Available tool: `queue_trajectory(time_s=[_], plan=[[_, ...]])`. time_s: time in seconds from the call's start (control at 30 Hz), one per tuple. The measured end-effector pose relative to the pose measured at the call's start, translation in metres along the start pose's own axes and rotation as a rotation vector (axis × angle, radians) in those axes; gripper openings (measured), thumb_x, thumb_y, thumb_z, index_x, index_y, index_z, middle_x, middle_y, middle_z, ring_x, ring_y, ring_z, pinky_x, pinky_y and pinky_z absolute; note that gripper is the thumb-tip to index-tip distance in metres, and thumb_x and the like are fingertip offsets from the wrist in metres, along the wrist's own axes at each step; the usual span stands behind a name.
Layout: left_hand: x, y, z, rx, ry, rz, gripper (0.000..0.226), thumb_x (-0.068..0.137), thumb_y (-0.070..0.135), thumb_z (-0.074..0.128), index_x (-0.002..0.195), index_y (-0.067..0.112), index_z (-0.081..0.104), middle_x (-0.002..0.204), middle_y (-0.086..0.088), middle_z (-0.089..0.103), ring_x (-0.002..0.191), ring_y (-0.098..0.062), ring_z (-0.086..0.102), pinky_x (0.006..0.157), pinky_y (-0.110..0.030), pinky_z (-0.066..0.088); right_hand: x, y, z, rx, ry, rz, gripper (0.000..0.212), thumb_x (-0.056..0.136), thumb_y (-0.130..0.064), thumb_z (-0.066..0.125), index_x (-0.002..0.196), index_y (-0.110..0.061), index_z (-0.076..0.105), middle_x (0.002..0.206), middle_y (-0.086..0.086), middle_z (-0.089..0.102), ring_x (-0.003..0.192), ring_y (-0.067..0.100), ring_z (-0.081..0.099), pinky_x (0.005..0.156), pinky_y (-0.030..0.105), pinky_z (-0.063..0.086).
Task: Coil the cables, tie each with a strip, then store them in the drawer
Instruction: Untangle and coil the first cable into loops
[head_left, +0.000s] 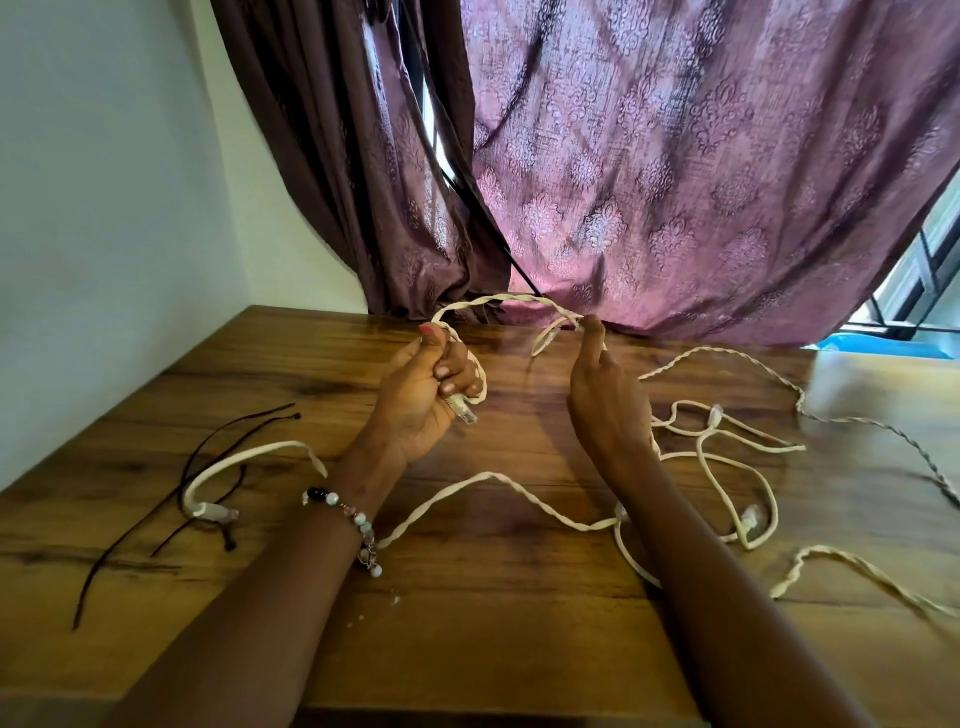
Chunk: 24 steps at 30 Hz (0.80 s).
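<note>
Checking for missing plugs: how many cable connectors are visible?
5: one in the left hand at, one near the dark strips, three right of the right forearm. Others may be hidden.

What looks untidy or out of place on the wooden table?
The cream twisted cables sprawl in loose, crossing loops over the wooden table, none coiled yet. Thin dark strips lie scattered at the left, unused. Nothing looks spilled or damaged.
</note>
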<state>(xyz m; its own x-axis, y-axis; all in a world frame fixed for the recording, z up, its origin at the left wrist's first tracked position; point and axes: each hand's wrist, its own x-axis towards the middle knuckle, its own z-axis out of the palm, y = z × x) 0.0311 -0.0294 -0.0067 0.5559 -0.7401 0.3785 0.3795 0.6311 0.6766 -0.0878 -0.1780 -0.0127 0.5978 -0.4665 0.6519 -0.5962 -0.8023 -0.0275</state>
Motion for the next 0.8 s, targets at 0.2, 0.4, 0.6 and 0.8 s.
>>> queue_trajectory(time_s=[0.2,0.4,0.6,0.8], plan=[[0.000,0.007,-0.001,-0.037,-0.031,0.028,0.031,0.093,0.041,0.035,0.078,0.014,0.042,0.046,0.010,0.031,0.036,-0.003,0.028,0.044,-0.021,0.036,0.004,0.011,-0.018,0.040,0.132,-0.012,0.052,0.083,0.008,0.047,0.133,-0.005,0.042,0.104,0.025,0.062,0.079,0.044,0.063,0.052,0.034,0.034],[0.001,0.004,0.001,-0.048,-0.140,-0.056,0.035,0.092,0.042,0.032,0.082,0.013,0.047,0.044,0.011,0.033,0.035,-0.001,0.025,0.045,-0.020,0.030,0.009,0.022,-0.015,-0.074,0.209,-0.011,0.043,0.071,0.008,0.061,0.113,-0.001,0.061,0.096,0.020,0.061,0.081,0.038,0.061,0.049,0.036,0.048],[0.000,0.004,0.005,-0.211,-0.130,-0.076,0.038,0.088,0.049,0.032,0.071,0.019,0.047,0.042,0.010,0.034,0.034,-0.003,0.028,0.044,-0.020,0.034,0.004,0.008,-0.013,-0.241,-0.167,-0.460,0.049,0.092,-0.003,0.040,0.139,-0.015,0.040,0.121,0.007,0.061,0.110,0.030,0.058,0.067,0.033,0.046],[0.002,0.002,0.005,0.013,0.085,0.040,0.037,0.102,0.031,0.029,0.076,0.010,0.045,0.060,0.001,0.050,0.050,-0.010,0.049,0.053,-0.024,0.047,-0.006,-0.020,-0.038,-0.193,-0.315,-0.680,0.041,0.092,-0.002,0.046,0.132,-0.009,0.046,0.116,0.012,0.059,0.108,0.027,0.056,0.074,0.034,0.047]])
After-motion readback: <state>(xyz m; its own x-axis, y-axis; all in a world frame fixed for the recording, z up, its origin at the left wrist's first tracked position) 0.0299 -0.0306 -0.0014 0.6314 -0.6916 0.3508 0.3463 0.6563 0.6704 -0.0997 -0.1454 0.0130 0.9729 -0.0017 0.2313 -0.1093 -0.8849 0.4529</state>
